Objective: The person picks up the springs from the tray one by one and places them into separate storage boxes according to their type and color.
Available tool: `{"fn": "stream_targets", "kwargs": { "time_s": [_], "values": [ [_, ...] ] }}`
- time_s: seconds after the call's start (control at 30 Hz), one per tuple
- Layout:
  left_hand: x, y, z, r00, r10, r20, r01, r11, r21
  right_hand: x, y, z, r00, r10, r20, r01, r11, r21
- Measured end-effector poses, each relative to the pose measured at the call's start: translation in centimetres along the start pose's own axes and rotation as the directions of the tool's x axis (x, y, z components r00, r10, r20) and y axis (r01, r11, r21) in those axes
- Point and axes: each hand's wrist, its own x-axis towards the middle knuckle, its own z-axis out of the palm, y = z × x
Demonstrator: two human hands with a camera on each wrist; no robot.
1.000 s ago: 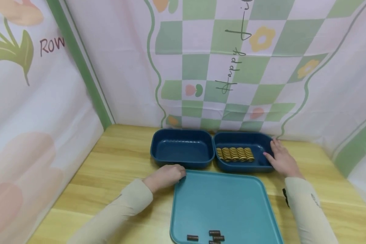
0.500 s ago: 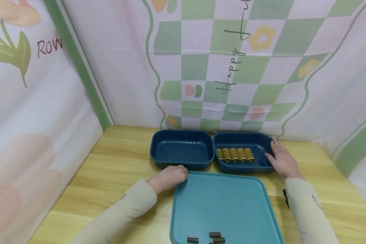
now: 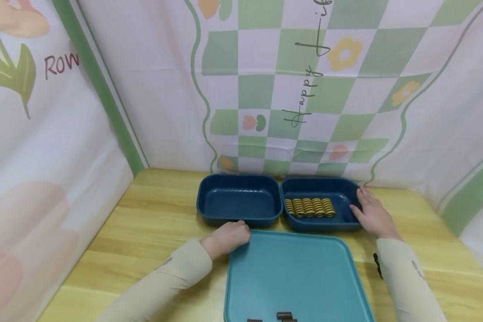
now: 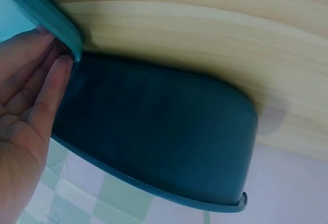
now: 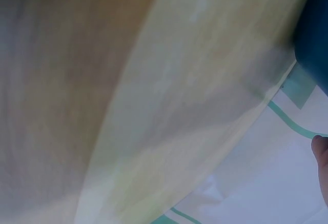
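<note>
My left hand lies curled at the far left corner of a teal tray. In the left wrist view its fingertips touch the tray's rim and the wall of an empty dark blue bin. That bin stands behind the tray. Beside it, a second blue bin holds a row of gold springs. My right hand rests flat with straight fingers on this bin's right rim. A few dark springs lie at the tray's near edge.
Everything stands on a wooden table closed in by patterned cloth walls at the back and both sides. The right wrist view is blurred, showing table wood and a corner of the blue bin.
The view has tipped up a little, so everything sits lower in the picture. My left hand has crept slightly toward the tray's corner. The right hand stays on the bin.
</note>
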Motion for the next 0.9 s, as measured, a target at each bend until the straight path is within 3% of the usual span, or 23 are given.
{"fn": "stream_targets", "kwargs": {
  "time_s": [0.13, 0.37, 0.47, 0.57, 0.67, 0.77, 0.8, 0.83, 0.9],
  "values": [
    [-0.1, -0.1, 0.0, 1.0, 0.005, 0.002, -0.005, 1.0, -0.017, 0.0, -0.1, 0.0, 1.0, 0.004, 0.002, -0.004, 1.0, -0.002],
    [-0.4, -0.5, 0.6, 0.997, 0.037, -0.072, -0.04, 0.999, -0.036, -0.1, -0.4, -0.1, 1.0, 0.017, 0.001, -0.017, 1.0, 0.001],
    [-0.5, -0.7, 0.8, 0.996, 0.019, -0.09, -0.031, 0.991, -0.129, -0.2, -0.5, -0.2, 1.0, 0.021, 0.002, -0.021, 1.0, 0.001],
    [-0.8, -1.0, 0.8, 0.994, -0.031, -0.101, -0.001, 0.952, -0.307, -0.1, -0.5, -0.1, 1.0, 0.023, 0.008, -0.023, 1.0, 0.001],
    [-1.1, -1.3, 0.7, 0.989, -0.093, -0.12, 0.016, 0.85, -0.526, -0.1, -0.5, 0.0, 1.0, 0.022, 0.004, -0.022, 1.0, -0.004],
    [-1.2, -1.6, 0.7, 0.974, -0.157, -0.165, -0.008, 0.703, -0.711, -0.1, -0.5, 0.0, 1.0, 0.022, -0.004, -0.022, 1.0, -0.004],
    [-1.3, -1.6, 0.8, 0.967, -0.186, -0.175, -0.017, 0.636, -0.771, -0.1, -0.4, -0.1, 1.0, 0.022, -0.007, -0.022, 1.0, -0.005],
    [-1.3, -1.7, 0.7, 0.959, -0.221, -0.177, -0.026, 0.554, -0.832, -0.1, -0.4, -0.1, 1.0, 0.022, -0.009, -0.022, 1.0, -0.006],
    [-1.3, -1.7, 0.7, 0.941, -0.299, -0.156, -0.038, 0.367, -0.929, -0.1, -0.4, -0.1, 1.0, 0.022, -0.011, -0.022, 1.0, -0.003]
  ]
}}
